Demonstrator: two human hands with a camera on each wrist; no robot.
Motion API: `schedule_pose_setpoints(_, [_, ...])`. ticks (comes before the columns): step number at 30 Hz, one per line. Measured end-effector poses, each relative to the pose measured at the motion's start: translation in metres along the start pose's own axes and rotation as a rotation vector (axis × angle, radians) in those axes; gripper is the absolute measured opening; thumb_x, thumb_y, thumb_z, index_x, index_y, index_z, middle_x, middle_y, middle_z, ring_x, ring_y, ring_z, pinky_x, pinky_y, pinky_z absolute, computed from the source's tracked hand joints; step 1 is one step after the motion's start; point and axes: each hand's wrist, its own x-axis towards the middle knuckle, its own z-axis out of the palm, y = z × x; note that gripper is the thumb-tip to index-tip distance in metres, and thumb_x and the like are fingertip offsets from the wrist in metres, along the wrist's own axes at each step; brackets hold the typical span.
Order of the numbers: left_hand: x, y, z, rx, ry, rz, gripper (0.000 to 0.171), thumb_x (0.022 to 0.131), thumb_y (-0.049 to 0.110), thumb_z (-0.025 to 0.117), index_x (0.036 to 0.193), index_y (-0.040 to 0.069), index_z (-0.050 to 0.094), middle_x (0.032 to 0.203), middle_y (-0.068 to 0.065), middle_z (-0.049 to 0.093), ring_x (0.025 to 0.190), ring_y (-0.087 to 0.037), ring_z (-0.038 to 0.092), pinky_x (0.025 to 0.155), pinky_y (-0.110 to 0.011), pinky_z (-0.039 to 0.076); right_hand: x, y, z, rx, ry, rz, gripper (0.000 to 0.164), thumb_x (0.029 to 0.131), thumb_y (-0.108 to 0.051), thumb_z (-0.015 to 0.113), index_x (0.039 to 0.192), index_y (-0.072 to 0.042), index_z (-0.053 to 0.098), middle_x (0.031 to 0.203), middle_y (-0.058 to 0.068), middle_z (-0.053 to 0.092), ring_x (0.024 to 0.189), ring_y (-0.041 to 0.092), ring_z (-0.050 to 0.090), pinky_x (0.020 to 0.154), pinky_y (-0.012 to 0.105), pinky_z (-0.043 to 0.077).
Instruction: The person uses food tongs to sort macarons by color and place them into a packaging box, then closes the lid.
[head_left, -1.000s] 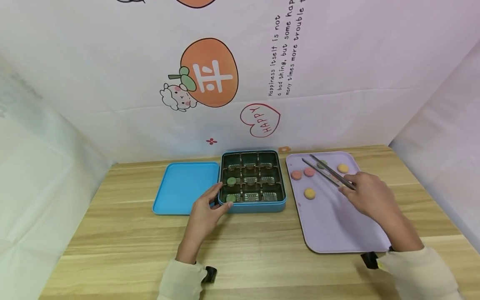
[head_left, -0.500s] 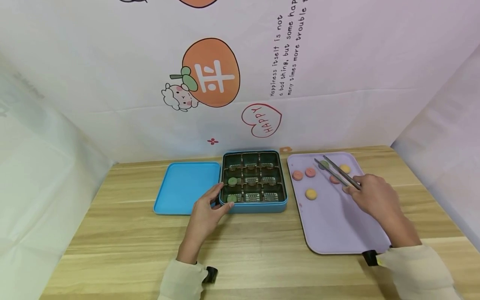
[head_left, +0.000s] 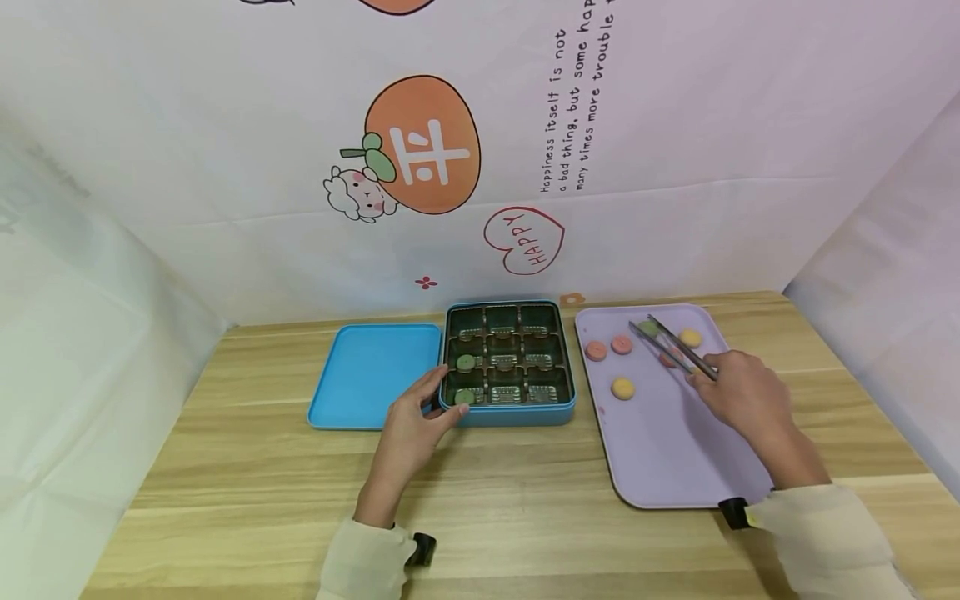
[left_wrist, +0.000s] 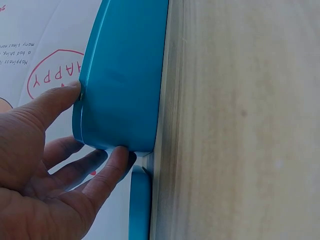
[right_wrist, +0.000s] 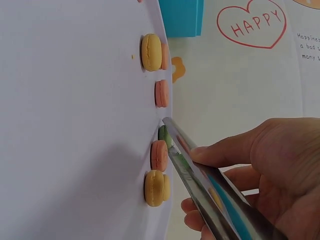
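My left hand (head_left: 408, 433) holds the near left corner of an open blue box (head_left: 517, 416). In the left wrist view, the thumb lies on its rim and the fingers touch its side. Green macarons (head_left: 466, 362) sit in two left-column compartments of the box's divided insert. My right hand (head_left: 750, 400) grips metal tongs (head_left: 684, 348) over the lilac tray (head_left: 675, 467). The tong tips are spread at a green macaron (head_left: 648, 327) near the tray's back. A pink macaron (right_wrist: 159, 155) lies close by, under the tongs in the head view.
More pink macarons (head_left: 621, 344) and yellow macarons (head_left: 622, 387) lie on the tray. Left of the box is a blue lid (head_left: 375, 375), flat on the wooden table (head_left: 510, 517). A printed white cloth (head_left: 645, 233) rises behind the table's back edge.
The tongs have moved right, away from the pink macarons, and their tips have come to the green macaron. My left hand stays at the box's corner.
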Motion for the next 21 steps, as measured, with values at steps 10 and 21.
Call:
schedule_pose_setpoints(10, [-0.0003,0.0014,0.0,0.0,-0.003,-0.003,0.072,0.095,0.018,0.08,0.159,0.013,0.047,0.168,-0.015,0.037,0.151,-0.037,0.044,0.102,-0.043,0.061,0.0008,-0.0002,0.0003,0.007,-0.004,0.0,0.021,0.094,-0.017,0.067,0.099,0.002,0.074,0.077,0.02,0.064,0.066,0.032,0.056,0.047,0.038,0.039])
schedule_pose_setpoints(21, [-0.0006,0.001,0.0003,0.003,-0.004,-0.006,0.072,0.096,0.018,0.08,0.159,0.013,0.047,0.168,-0.015,0.037,0.15,-0.036,0.046,0.103,-0.043,0.061,-0.0017,-0.0012,0.0005,0.007,-0.003,-0.004,0.029,0.095,-0.015,0.066,0.112,0.007,0.074,0.082,0.024,0.067,0.065,0.031,0.055,0.046,0.038,0.04])
